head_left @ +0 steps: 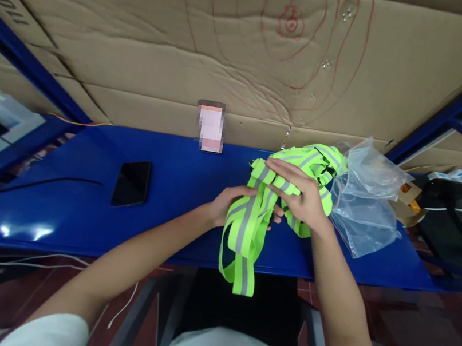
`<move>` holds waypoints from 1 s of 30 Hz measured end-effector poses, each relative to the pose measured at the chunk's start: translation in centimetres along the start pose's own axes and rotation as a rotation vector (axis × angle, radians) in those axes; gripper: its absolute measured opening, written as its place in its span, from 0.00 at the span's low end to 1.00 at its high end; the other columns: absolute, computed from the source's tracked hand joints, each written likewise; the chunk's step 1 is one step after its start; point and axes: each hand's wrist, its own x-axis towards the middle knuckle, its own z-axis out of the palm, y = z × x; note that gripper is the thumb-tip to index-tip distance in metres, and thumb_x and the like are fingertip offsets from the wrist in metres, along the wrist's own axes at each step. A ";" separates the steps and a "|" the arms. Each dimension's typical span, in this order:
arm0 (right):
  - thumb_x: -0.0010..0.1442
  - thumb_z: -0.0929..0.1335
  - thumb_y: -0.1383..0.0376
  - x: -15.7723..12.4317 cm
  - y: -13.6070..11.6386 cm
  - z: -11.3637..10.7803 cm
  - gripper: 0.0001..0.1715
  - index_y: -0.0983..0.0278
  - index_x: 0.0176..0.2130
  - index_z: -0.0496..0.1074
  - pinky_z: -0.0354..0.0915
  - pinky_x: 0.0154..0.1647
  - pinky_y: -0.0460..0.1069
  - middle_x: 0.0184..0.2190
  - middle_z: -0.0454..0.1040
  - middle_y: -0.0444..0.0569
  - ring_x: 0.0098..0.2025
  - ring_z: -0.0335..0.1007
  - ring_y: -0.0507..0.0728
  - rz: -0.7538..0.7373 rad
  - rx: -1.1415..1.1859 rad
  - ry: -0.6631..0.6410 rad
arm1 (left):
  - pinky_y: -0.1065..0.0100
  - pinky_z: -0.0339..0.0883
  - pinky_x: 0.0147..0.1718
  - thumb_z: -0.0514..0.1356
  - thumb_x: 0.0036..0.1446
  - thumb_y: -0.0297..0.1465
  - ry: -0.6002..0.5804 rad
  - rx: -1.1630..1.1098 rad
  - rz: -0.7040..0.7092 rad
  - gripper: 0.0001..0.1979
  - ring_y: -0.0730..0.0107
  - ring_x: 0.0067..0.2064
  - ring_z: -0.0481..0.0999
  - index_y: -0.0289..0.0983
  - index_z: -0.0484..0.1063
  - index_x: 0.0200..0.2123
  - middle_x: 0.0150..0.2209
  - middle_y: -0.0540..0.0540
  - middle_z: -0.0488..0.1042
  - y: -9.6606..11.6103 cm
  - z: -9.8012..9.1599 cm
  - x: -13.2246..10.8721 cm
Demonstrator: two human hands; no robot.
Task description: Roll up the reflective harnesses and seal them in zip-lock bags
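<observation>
Nearest, neon-yellow straps [247, 227] with grey stripes are seen hanging in loops across the front edge of the blue table [185, 189], gathered in the left hand [223, 206], whose fingers are curled around the bunch and partly hidden. A folded length is pinched between thumb and fingers of the right hand [303, 198]. The webbing may be judged light, limp and hardly fragile, but easily tangled; it is best gripped flat, across several layers. Beyond, a heap of similar straps [320, 157] is bordered by clear plastic bags [363, 216]; whether it is joined to the held loops cannot be told.
</observation>
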 end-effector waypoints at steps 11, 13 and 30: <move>0.58 0.66 0.78 -0.6 1.7 0.6 0.45 0.47 0.68 0.65 0.58 0.71 0.65 0.71 0.60 0.46 0.72 0.58 0.64 -0.003 -0.139 -0.192 | 0.49 0.76 0.49 0.64 0.59 0.52 0.131 0.095 0.036 0.30 0.43 0.48 0.83 0.30 0.77 0.50 0.44 0.31 0.83 0.3 -1.3 0.2; 0.63 0.68 0.72 -0.4 1.1 0.3 0.39 0.49 0.69 0.63 0.55 0.73 0.64 0.73 0.56 0.49 0.74 0.52 0.63 0.042 -0.035 -0.261 | 0.51 0.77 0.47 0.66 0.59 0.48 0.191 0.086 0.023 0.26 0.46 0.44 0.84 0.31 0.78 0.47 0.41 0.34 0.84 0.3 -1.5 0.2; 0.47 0.81 0.56 0.1 1.7 1.5 0.37 0.57 0.55 0.75 0.77 0.34 0.49 0.45 0.81 0.47 0.38 0.79 0.56 0.723 0.583 -0.081 | 0.47 0.79 0.45 0.74 0.47 0.27 0.346 0.153 0.046 0.32 0.41 0.44 0.85 0.29 0.72 0.57 0.41 0.31 0.84 0.1 -1.2 0.1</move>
